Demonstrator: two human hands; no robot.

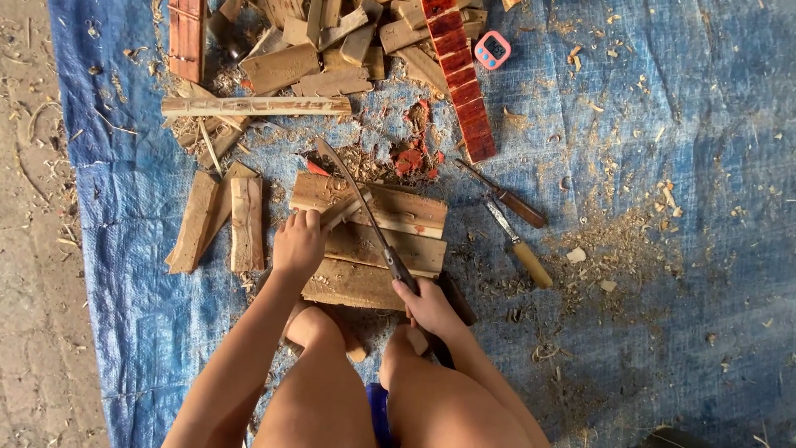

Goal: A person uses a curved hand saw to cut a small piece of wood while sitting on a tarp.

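My right hand point(427, 305) is closed around the handle of a long curved knife point(365, 207), its blade angling up and away from my wrist. The edge meets the small wood piece point(338, 211) that my left hand point(298, 245) pinches just beside it, so a slip could bring it onto those fingers. Both rest on stacked planks point(369, 249); two chisels point(514, 224) lie beyond, right of my grip.

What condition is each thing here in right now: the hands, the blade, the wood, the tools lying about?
Left hand: closed on a thin pale wood strip, pressing it to the stacked brown planks.
Right hand: gripping the long curved dark knife, blade against the strip.
Two wooden-handled chisels: lying loose on the blue tarp.
Small pink timer: lying face up.
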